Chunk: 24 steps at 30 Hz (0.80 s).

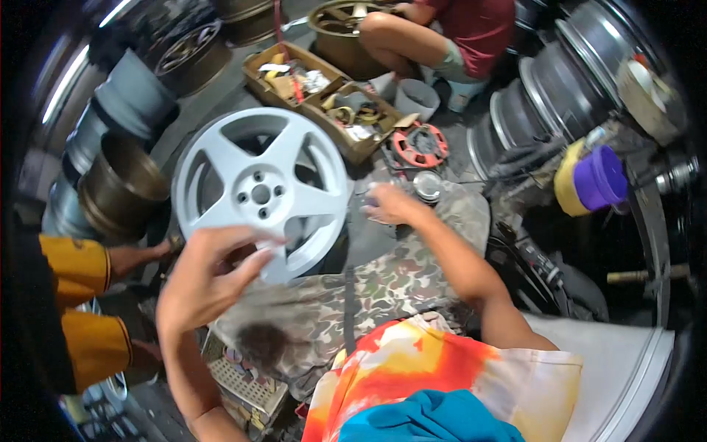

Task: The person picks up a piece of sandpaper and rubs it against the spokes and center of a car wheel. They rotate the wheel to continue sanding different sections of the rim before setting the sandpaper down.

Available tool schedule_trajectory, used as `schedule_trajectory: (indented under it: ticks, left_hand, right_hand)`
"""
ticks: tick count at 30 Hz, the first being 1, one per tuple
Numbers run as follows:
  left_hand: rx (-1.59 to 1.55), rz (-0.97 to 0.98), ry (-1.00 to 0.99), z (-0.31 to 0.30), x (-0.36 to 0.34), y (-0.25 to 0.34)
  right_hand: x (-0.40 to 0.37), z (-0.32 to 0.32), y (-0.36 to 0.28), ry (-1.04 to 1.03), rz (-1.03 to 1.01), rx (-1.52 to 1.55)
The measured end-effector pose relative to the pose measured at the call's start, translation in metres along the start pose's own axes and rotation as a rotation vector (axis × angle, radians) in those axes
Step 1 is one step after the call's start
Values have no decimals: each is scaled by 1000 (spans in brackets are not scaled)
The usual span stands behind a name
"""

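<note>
A pale grey five-spoke car wheel rim (261, 166) lies face up in front of me, with bolt holes round its hub. My left hand (210, 276) is raised over the rim's near left edge, thumb and curled fingers apart, with nothing clearly visible between them. Just right of the rim is my right hand (395, 205), its fingers bent together and blurred. Whether a small pale thing sits at those fingertips is hard to make out. Beside that hand stands a small round metal tin (427, 186). Camouflage cloth (383, 283) covers my lap.
Cardboard boxes (346, 144) of scraps and tape sit beyond the rim, near a red reel (420, 144). A person in a red shirt (479, 33) crouches by a bronze rim (342, 22). Rims stand on both sides. A purple bucket (602, 178) is right; another person's yellow shorts (77, 272) show left.
</note>
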<state>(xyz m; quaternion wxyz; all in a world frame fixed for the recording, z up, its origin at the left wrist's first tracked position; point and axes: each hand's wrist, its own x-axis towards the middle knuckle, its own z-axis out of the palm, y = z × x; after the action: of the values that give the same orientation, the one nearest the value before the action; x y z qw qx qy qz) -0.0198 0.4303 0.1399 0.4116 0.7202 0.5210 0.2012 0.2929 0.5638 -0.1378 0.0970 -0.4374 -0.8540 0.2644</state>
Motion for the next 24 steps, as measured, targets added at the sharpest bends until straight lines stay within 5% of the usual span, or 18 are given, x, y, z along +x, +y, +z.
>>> schedule_trajectory:
  ticks: [2, 4, 5, 8, 9, 15, 24]
  left_hand:
    - [142, 274, -17, 39, 56, 25]
    - [-175, 491, 17, 107, 113, 27]
    - [-146, 607, 49, 131, 131, 48]
    - [-302, 709, 59, 203, 163, 99]
    - [-329, 737, 127, 221, 169, 116]
    - [-326, 726, 263, 266, 210, 194]
    - [-469, 859, 275, 285, 231, 196]
  right_hand:
    - [9, 2, -13, -140, 51, 5]
    - [13, 76, 48, 203, -137, 757]
    - [7, 67, 43, 213, -126, 751]
    - [-6, 13, -4, 30, 3, -25]
    - [5, 3, -14, -110, 123, -29]
    - [22, 9, -7, -109, 81, 32]
    - [30, 19, -5, -47, 23, 56]
